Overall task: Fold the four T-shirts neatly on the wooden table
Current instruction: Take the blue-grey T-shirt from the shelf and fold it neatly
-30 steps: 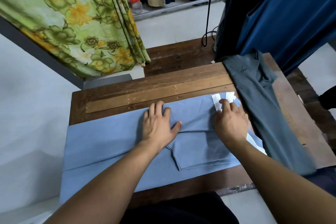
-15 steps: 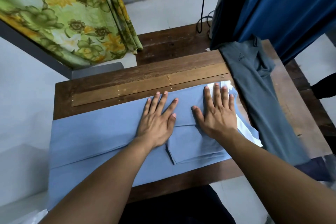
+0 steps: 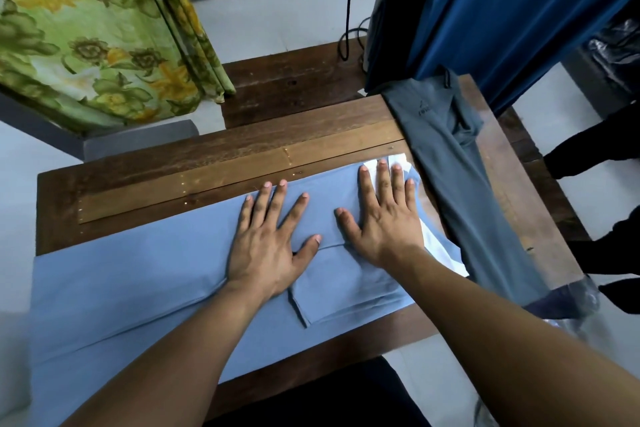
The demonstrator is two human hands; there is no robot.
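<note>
Pressing down with fingers straight and spread, the left hand (image 3: 268,246) and the right hand (image 3: 384,218) both lie flat on the light-blue T-shirt (image 3: 121,281), gripping nothing. That shirt is spread lengthwise over the near half of the wooden table (image 3: 207,163). Its left end hangs past the table's left edge, and a sleeve (image 3: 346,295) is folded in near the table's front edge. Judging the risks, the overhanging end could drag the cloth off the table's left side once the palms lift, skewing the long fold. Uneven sliding could push up a ridge rather than flatten it. A grey T-shirt (image 3: 460,191) lies just beside it on the table's right side, where a wide sweep of the right hand might rumple it.
</note>
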